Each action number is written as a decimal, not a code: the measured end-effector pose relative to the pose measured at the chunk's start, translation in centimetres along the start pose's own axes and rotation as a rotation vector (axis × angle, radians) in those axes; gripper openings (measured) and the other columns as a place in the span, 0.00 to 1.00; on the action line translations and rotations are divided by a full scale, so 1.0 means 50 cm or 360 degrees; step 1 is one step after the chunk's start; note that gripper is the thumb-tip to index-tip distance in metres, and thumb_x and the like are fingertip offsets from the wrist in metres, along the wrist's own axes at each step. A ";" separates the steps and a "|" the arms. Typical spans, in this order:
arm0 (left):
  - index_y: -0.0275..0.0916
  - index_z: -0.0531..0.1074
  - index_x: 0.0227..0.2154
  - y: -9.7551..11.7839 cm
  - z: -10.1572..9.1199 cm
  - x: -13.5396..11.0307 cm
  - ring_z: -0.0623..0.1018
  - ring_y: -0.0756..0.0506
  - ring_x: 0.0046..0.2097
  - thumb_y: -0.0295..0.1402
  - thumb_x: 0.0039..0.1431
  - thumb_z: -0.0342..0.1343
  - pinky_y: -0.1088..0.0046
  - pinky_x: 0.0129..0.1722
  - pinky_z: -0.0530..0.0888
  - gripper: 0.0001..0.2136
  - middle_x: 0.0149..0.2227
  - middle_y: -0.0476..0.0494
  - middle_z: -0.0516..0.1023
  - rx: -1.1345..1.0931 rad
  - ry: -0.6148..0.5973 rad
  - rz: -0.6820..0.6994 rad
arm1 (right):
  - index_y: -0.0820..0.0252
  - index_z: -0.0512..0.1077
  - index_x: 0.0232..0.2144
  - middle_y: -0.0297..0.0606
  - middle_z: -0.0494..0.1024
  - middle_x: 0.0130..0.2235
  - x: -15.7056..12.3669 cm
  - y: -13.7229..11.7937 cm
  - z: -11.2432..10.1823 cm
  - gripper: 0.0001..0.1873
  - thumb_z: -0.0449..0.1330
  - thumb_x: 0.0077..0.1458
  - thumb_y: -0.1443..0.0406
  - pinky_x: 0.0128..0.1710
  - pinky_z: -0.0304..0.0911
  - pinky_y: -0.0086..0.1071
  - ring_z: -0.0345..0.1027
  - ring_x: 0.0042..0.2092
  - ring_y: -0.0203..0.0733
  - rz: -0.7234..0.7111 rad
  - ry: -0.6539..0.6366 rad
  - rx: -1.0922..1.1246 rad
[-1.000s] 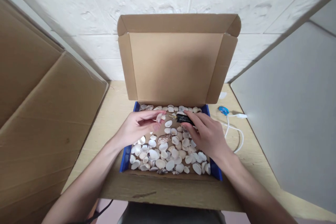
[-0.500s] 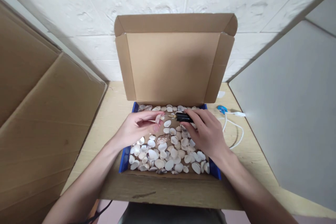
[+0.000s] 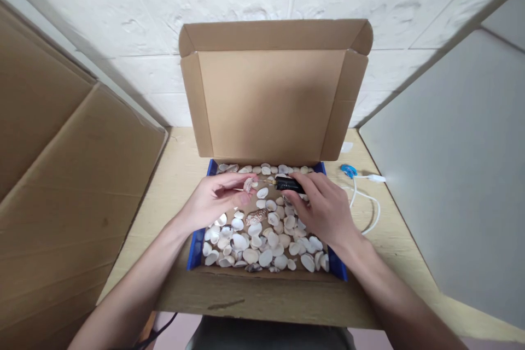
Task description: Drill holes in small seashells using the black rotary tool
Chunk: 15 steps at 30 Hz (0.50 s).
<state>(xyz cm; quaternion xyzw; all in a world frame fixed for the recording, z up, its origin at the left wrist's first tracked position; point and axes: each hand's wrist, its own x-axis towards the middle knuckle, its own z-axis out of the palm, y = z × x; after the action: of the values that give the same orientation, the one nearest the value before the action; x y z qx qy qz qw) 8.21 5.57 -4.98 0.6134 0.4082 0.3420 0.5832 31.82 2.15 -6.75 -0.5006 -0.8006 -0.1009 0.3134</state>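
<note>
Between the thumb and fingers of my left hand (image 3: 215,197) is a small pinkish seashell (image 3: 248,185). My right hand (image 3: 324,202) is closed around a black mini hand drill (image 3: 289,184) with a brass-coloured chuck and a thin bit. The bit points left and its tip is at the shell; whether it has gone into the shell is too small to tell. Both hands are above an open cardboard box (image 3: 199,272) with blue sides. Many pale seashells (image 3: 250,255) lie in it, along with a brown speckled shell (image 3: 256,217) near the middle.
The box lid (image 3: 270,104) stands upright at the back, before a white brick-patterned wall (image 3: 246,3). A white cable (image 3: 375,213) and a blue object (image 3: 348,170) lie on the table at right. A large cardboard sheet (image 3: 82,175) rises at left, a grey panel (image 3: 459,164) at right.
The shell in my left hand looks slightly turned. Both hands keep nearly the same place, with the drill bit still at the shell. The whole view has shifted very slightly.
</note>
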 end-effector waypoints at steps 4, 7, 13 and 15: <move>0.41 0.77 0.45 -0.001 -0.002 -0.001 0.78 0.43 0.51 0.32 0.54 0.63 0.68 0.52 0.75 0.15 0.50 0.42 0.78 0.0002 -0.0042 0.0020 | 0.63 0.68 0.43 0.41 0.76 0.34 -0.002 0.003 0.003 0.12 0.56 0.60 0.60 0.34 0.62 0.33 0.67 0.35 0.42 -0.0010 0.0018 -0.0024; 0.43 0.76 0.47 -0.003 -0.002 -0.002 0.78 0.43 0.51 0.31 0.55 0.62 0.69 0.52 0.75 0.15 0.51 0.43 0.78 0.0003 -0.0083 0.0041 | 0.62 0.67 0.45 0.43 0.76 0.38 0.001 0.006 0.001 0.14 0.59 0.58 0.62 0.38 0.63 0.35 0.67 0.38 0.43 -0.0040 0.0126 -0.0042; 0.44 0.75 0.48 -0.004 -0.002 -0.004 0.78 0.43 0.51 0.32 0.56 0.62 0.68 0.52 0.75 0.16 0.51 0.43 0.77 0.0023 -0.0108 0.0043 | 0.59 0.67 0.46 0.42 0.75 0.39 0.002 0.005 -0.004 0.14 0.60 0.57 0.65 0.40 0.62 0.37 0.66 0.40 0.44 -0.0013 0.0186 -0.0032; 0.43 0.75 0.48 -0.002 -0.001 -0.004 0.79 0.43 0.50 0.32 0.55 0.62 0.68 0.51 0.75 0.17 0.50 0.43 0.78 0.0010 -0.0121 0.0004 | 0.62 0.67 0.47 0.43 0.76 0.38 0.000 0.006 -0.003 0.16 0.60 0.57 0.64 0.38 0.63 0.36 0.66 0.39 0.44 -0.0037 0.0126 -0.0010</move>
<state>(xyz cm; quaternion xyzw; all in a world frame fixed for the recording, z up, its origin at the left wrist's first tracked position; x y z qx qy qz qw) 8.06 5.39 -5.08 0.6284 0.3861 0.3177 0.5959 32.16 2.24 -6.69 -0.4879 -0.7930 -0.1267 0.3421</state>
